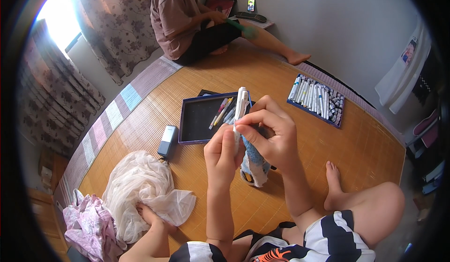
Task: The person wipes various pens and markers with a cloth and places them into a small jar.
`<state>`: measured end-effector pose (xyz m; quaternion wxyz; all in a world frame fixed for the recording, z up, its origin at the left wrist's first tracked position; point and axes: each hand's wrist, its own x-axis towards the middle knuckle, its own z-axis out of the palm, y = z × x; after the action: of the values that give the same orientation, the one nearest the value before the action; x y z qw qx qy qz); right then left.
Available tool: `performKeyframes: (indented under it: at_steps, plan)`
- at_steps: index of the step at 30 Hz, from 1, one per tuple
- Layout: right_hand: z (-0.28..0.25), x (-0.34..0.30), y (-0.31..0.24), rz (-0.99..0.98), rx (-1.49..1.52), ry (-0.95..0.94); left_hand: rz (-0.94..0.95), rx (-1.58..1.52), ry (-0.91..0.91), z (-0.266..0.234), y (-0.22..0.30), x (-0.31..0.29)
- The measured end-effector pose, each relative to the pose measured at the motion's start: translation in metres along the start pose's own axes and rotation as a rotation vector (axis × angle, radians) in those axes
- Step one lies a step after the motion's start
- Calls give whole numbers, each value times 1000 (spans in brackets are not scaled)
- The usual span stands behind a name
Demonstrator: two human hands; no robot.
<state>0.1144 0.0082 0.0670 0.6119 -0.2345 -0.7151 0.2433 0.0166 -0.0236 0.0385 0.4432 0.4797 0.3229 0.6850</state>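
A white pen with a clip [241,103] stands nearly upright in front of me, held between my two hands. The fingers of my left hand [220,153] are closed round its lower part. The thumb and fingertips of my right hand [276,137] pinch it at about the middle. Just below the right hand is a fuzzy blue and white thing [255,163], perhaps a cloth or pouch; the hand partly hides it. Beyond my hands lies an open dark box [182,121] with a blue rim. Several pens [222,110] lie in its right side.
A tray of white markers [313,95] lies to the right. On the left are a blue-grey device [167,141], a sheer white cloth [136,187] and a pink patterned cloth [89,224]. A person [180,22] sits at the far edge of the bamboo mat [262,67], holding something green.
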Motion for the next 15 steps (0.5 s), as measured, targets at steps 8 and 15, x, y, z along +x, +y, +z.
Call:
performKeyframes:
  at_steps: [8, 15]
  plan:
    - [-3, -2, -5, 11, -11, 152, -36, -29, -49, 3, 7, -1]
    - [-7, -1, -5, -210, -216, 288, -32, -37, -77, 7, 9, -4]
